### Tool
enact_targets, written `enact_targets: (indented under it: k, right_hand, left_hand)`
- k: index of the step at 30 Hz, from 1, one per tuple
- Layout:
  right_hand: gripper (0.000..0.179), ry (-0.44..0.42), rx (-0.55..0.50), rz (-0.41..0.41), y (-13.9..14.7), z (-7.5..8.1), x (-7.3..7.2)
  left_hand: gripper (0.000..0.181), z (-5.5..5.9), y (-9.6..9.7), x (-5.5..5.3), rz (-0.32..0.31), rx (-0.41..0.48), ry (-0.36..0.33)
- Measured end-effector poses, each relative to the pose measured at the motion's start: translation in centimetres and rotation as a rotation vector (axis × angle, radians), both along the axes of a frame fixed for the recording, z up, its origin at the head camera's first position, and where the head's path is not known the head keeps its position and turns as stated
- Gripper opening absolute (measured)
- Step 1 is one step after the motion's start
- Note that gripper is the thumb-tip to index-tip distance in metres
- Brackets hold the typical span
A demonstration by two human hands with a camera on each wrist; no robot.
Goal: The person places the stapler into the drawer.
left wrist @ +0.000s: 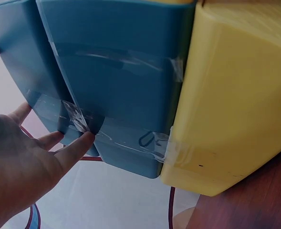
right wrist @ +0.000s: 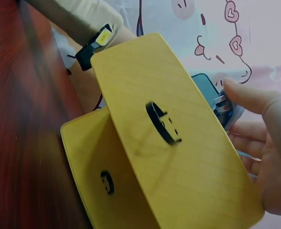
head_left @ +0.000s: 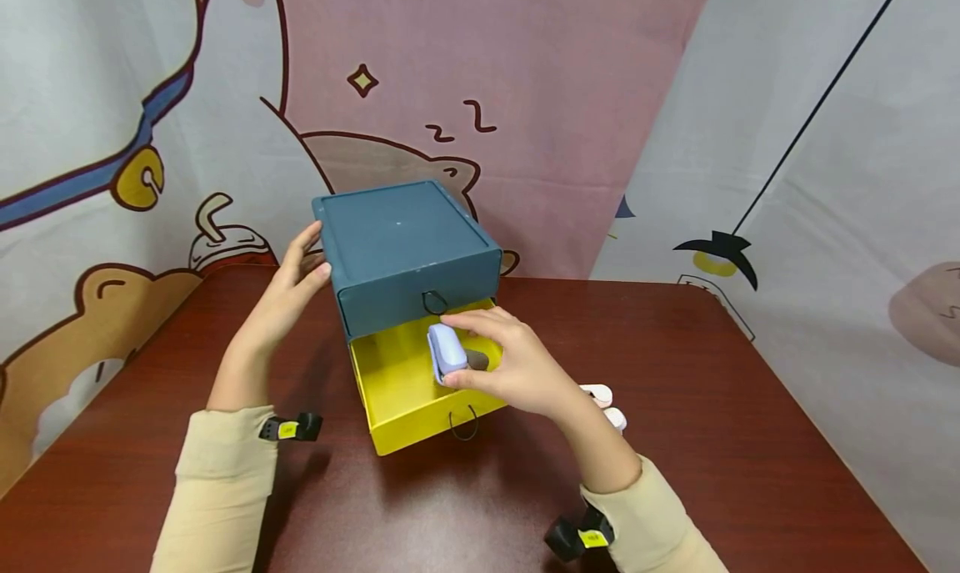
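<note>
The right hand point(head_left: 517, 360) pinches the lilac object point(head_left: 449, 349) at its fingertips, the pulled-out drawer point(head_left: 390, 381) below. The left hand point(head_left: 291, 279), fingers spread, touches the box point(head_left: 408, 231) beside it.

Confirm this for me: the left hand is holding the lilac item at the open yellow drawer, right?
Not quite: the head view shows the right hand holding the lilac item at the open yellow drawer; the left hand touches the blue cabinet instead.
</note>
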State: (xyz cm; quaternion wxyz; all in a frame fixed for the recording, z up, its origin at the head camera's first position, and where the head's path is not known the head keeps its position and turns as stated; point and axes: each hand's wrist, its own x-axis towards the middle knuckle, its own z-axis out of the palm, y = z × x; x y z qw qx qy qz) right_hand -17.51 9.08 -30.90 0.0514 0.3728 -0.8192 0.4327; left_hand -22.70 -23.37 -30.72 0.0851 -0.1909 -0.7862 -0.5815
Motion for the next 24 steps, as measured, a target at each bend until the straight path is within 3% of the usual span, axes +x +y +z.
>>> enact_targets:
  k: [9,24]
  right_hand:
    - [0.060,-0.153,0.084,0.012,-1.4,0.2,0.1]
    - [0.061,-0.136,0.270,0.037,-2.1,0.3,-0.5]
  left_hand:
    - [0.066,-0.1,-0.1,0.0,-0.002,0.002,-0.001]
    - [0.066,-0.1,0.0,0.0,-0.004,0.012,-0.005]
